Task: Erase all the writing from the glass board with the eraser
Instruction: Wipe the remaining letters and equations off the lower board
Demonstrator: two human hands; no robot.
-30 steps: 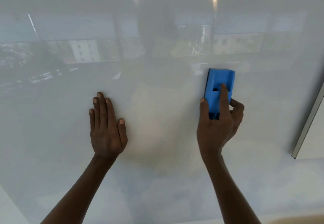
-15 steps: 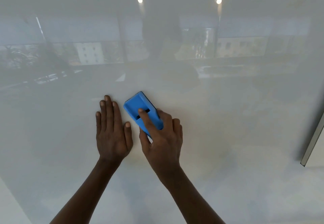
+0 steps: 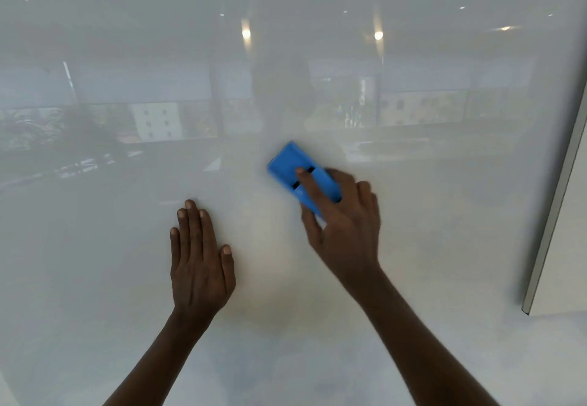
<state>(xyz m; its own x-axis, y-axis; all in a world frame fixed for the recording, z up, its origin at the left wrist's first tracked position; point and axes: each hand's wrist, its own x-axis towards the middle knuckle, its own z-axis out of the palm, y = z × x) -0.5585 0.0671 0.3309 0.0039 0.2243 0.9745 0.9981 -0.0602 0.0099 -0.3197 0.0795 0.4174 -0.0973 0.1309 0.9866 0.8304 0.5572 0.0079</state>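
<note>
The white glass board (image 3: 127, 278) fills nearly the whole view and mirrors ceiling lights and windows. No writing shows on it. My right hand (image 3: 344, 230) grips a blue eraser (image 3: 290, 164) and presses it flat against the glass just right of the middle, tilted up and to the left, with my index finger lying along its back. My left hand (image 3: 198, 262) rests flat on the board, fingers together and pointing up, lower and to the left of the eraser, holding nothing.
The board's right edge (image 3: 554, 215), a grey metal strip, slants down the right side and ends at a lower corner. A pale wall (image 3: 568, 278) lies beyond it.
My right hand swept the eraser from the right to beside my left hand, then back up and to the right. My left hand stayed flat on the glass.
</note>
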